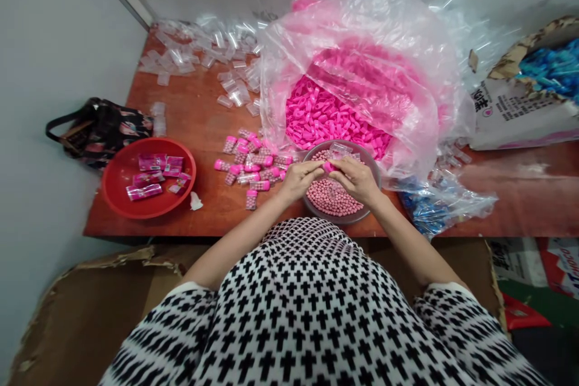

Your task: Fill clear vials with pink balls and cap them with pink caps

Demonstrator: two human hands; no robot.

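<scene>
Over the grey bowl (376,176) of pink beads (337,199), a small pink cap (329,166) sits between my two hands. My left hand (302,181) has its fingers closed at the cap's left side. On the other side my right hand (355,178) grips it with thumb and fingers. Whether a clear tube is under the cap is hidden by the fingers. Left of the bowl lies a loose heap of bead-filled tubes (260,161) with pink caps. Some clear plastic pieces (340,149) rest on the beads at the bowl's far side.
Behind the bowl stands a big clear bag (362,24) full of pink caps (325,117). Clear empty tubes (237,90) lie scattered at the back left. A red basin (149,208) with pink packets and a dark handbag (106,126) are left. A carton (511,108) stands right.
</scene>
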